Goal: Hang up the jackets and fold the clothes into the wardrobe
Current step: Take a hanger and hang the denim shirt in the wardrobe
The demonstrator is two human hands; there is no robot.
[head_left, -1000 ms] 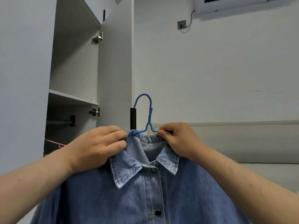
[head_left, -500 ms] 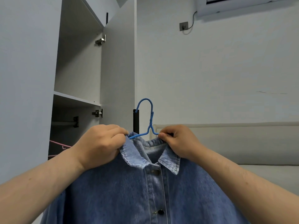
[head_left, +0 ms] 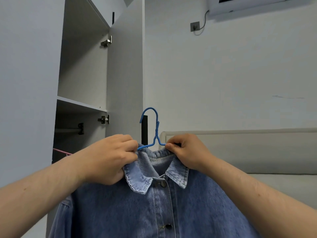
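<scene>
Gripping the denim jacket (head_left: 154, 208) at its collar, the left hand (head_left: 109, 158) is closed. The right hand (head_left: 187, 152) pinches collar and blue hanger (head_left: 155, 133) together.

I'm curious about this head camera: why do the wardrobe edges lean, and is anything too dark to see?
Head view: wide-angle lens tilts the wardrobe edges; light is soft and even, no glare; the denim jacket, blue hanger and both hands are sharp; the rail recess below the shelf sits in shadow.
</scene>
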